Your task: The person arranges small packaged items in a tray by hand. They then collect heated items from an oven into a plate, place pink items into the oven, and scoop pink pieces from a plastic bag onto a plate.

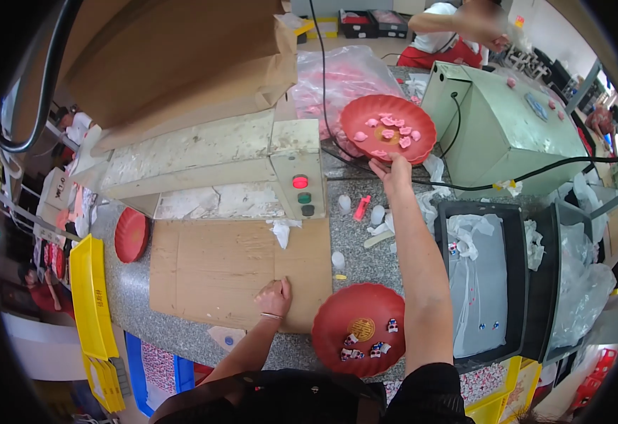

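While the right hand (392,172) is reaching toward the upper middle of the frame, it grips the near rim of a red round plate with scalloped edge (358,113). The plate seems to be held by the rim so that its inside stays free for the small pink moulded pieces (388,133), which lie loosely there, around a golden mark. I judge that it is kept nearly level, so the pieces do not slide out. How the fingers go under the plate, I cannot tell well.

The left hand (273,295) is curled into a fist and rests on a flat brown cardboard sheet (210,265), in the middle of the frame; if something is inside, I cannot tell. The cardboard lies before a pale metal machine with coloured buttons (291,162), probably to protect the work surface.

At lower middle, a second red scalloped plate (331,316) bears a few small white, blue and red figures (352,353), placed apart from the pink ones. On the right, a black rectangular tray (482,207) contains crumpled white paper (468,233), thin pale strings and tiny blue pieces. At lower left, a blue tray (134,364) holds many red-and-white small pieces.
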`<state>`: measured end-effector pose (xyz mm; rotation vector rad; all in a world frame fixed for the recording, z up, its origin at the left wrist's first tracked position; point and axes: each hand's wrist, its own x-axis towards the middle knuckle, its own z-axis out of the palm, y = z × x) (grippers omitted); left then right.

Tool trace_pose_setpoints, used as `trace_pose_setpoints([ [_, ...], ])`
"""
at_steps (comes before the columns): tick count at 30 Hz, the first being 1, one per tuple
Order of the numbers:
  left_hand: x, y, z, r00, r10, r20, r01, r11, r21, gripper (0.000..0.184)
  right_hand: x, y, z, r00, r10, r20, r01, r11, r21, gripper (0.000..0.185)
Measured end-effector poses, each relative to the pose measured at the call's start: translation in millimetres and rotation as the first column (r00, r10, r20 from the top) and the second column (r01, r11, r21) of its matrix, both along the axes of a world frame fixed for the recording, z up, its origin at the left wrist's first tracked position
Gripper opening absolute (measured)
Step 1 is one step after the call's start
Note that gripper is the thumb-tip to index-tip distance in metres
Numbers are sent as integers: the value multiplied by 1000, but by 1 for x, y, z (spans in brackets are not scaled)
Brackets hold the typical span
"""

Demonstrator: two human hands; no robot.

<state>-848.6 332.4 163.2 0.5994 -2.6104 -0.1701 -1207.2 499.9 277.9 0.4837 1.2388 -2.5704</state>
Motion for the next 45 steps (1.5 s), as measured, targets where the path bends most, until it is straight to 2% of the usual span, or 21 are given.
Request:
trace_pose_setpoints([
  [7, -1, 0, -2, 1000, -10, -27, 10, 1000, 8, 33, -6, -4, 2, 999, -31, -29, 30, 999, -22, 32],
  [11, 0, -1, -2, 1000, -19, -18, 19, 1000, 1, 33, -7, -3, 3, 999, 17, -51, -18, 999, -27, 33],
  [14, -1, 1, 2, 1000, -9, -12, 9, 1000, 10, 33, -7, -7, 0, 999, 32, 7, -32, 999, -14, 34],
  [18, -2, 0, -1, 1000, -12, -25, 12, 1000, 10, 33, -7, -9, -5, 1000, 26, -1, -26, 999, -25, 34],
  [26, -1, 1, 2, 1000, -7, -13, 7, 1000, 14, 33, -5, -3, -3, 998, 60, -22, -62, 994, -88, 27],
  [37, -1, 0, -3, 1000, -4, -6, 4, 1000, 10, 32, 6, -6, 2, 991, 107, -80, -109, 994, -25, 27],
  [45, 0, 1, -2, 1000, -3, 2, 3, 1000, 8, 32, 8, -5, 1, 992, 113, -59, -112, 993, 23, 30],
])
